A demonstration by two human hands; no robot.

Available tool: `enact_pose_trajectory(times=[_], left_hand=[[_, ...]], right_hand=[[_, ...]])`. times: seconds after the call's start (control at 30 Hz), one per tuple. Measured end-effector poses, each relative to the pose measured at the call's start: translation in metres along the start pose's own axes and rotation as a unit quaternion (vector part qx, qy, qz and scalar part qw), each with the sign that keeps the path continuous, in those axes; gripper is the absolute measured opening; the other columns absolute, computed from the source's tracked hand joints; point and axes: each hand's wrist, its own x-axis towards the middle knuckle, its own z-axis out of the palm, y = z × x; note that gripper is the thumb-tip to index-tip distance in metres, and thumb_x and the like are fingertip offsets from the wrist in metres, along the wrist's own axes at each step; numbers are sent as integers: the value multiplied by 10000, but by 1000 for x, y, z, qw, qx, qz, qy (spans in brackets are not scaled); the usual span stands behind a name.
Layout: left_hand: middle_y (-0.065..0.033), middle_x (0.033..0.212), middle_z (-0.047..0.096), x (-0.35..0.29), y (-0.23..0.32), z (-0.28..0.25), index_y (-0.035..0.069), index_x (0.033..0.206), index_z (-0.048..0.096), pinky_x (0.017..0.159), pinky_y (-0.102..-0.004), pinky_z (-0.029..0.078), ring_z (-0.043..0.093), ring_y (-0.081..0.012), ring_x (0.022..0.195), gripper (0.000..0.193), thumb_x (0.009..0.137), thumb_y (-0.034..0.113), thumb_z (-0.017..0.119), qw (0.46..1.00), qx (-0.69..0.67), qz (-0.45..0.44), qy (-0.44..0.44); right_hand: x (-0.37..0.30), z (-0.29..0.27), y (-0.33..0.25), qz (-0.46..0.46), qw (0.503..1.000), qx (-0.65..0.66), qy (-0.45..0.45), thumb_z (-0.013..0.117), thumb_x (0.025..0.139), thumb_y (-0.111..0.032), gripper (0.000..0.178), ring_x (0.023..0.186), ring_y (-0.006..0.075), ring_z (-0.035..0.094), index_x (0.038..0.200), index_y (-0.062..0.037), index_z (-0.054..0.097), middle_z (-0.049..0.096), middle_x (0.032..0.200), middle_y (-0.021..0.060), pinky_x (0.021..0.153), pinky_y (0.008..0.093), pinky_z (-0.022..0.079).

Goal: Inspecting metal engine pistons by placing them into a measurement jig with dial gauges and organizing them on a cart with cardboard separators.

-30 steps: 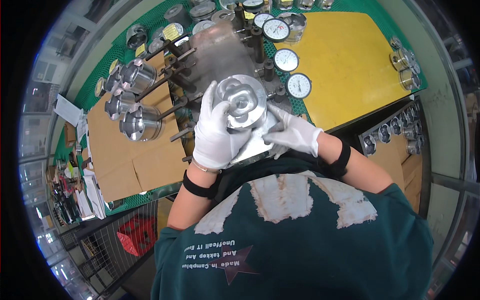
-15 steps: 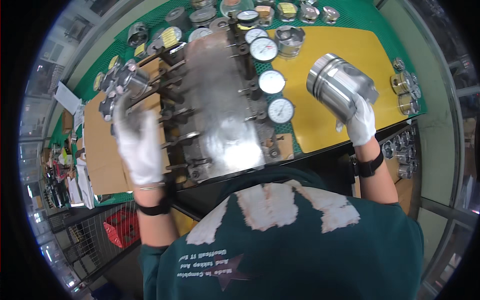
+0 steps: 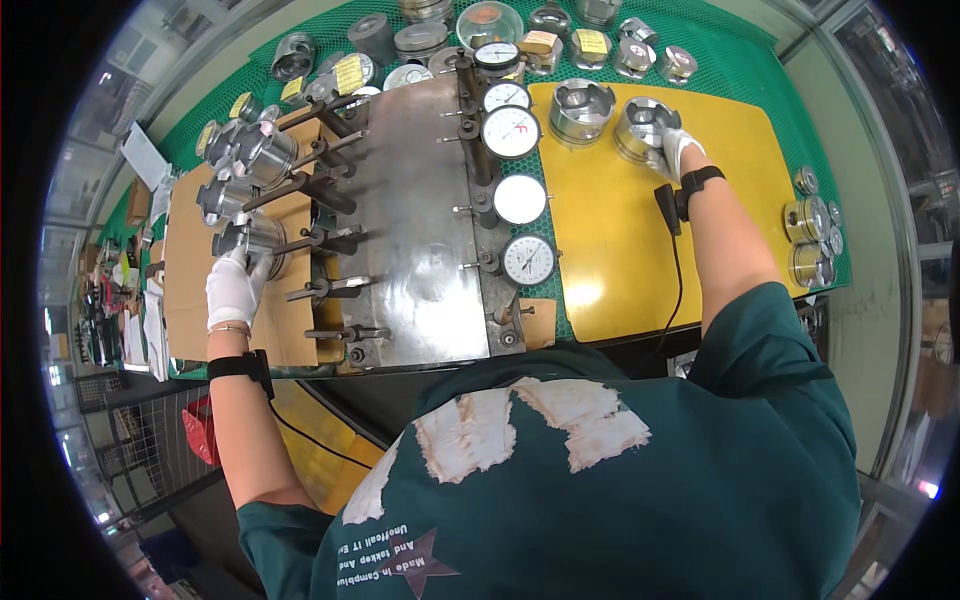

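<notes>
On the yellow mat (image 3: pixel 610 230) a silver engine piston (image 3: pixel 636 132) stands at the far right, and my gloved right hand (image 3: pixel 676 152) grips its right side. Close on its left stands another piston (image 3: pixel 580 112). Across the bench, my gloved left hand (image 3: pixel 237 287) has its fingers closed on the near side of a piston (image 3: pixel 252 236), which lies on the cardboard (image 3: pixel 190 300). Several more pistons (image 3: pixel 265 155) are grouped just beyond it. Parts of both hands' fingers are hidden by the pistons.
A flat metal plate (image 3: pixel 420 220) lies between my hands, with clamp posts (image 3: pixel 330 240) on its left and dial gauges (image 3: pixel 529 260) along its right. Tagged pistons (image 3: pixel 590 46) line the green mat's back. Cables hang from my black wristbands (image 3: pixel 700 180).
The piston in my right hand was raised and tilted; it has moved farther away and stands upright on the yellow mat. My left hand has moved nearer and closed on a piston.
</notes>
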Motion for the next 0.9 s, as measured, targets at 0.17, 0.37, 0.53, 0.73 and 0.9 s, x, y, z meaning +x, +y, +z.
enact_pose_trajectory(times=[0.17,0.37,0.53,0.73,0.9], left_hand=[[-246,980,675,-3,10,-12,25,1097,662,831,-487,514,649,-426,927,473,899,451,607,997,65,-25,-40],[-279,1039,664,-24,-66,13,18,1169,641,863,-485,512,641,-432,995,484,949,433,523,986,47,-101,-124],[-265,1136,635,-73,-113,-13,-18,1271,595,887,-381,486,630,-362,1010,378,989,138,397,980,-159,120,-17],[-210,1017,661,-119,6,-68,-40,1144,641,887,-404,499,636,-367,968,466,695,-124,548,939,-205,235,143],[-218,953,653,-130,45,-33,-37,1111,632,815,-382,524,629,-378,886,350,765,-68,594,827,-387,396,99]], right_hand=[[-19,6,-11,-12,974,197,-112,581,961,-375,304,738,231,632,1053,-87,545,596,868,81,678,323,566],[-89,-13,30,-97,922,264,-267,461,1025,-238,466,1127,409,584,1416,2,382,518,1296,271,1002,461,481],[-222,9,39,-231,936,140,-227,498,1012,-211,469,1088,320,629,1412,15,403,594,1229,214,966,394,509],[-351,147,30,-354,813,-146,-439,777,790,-223,988,1176,303,572,1526,12,160,456,1400,223,1000,401,471],[-378,185,52,-538,787,-158,-255,888,620,-344,1225,1384,380,344,1523,29,148,344,1474,252,1142,417,279]])
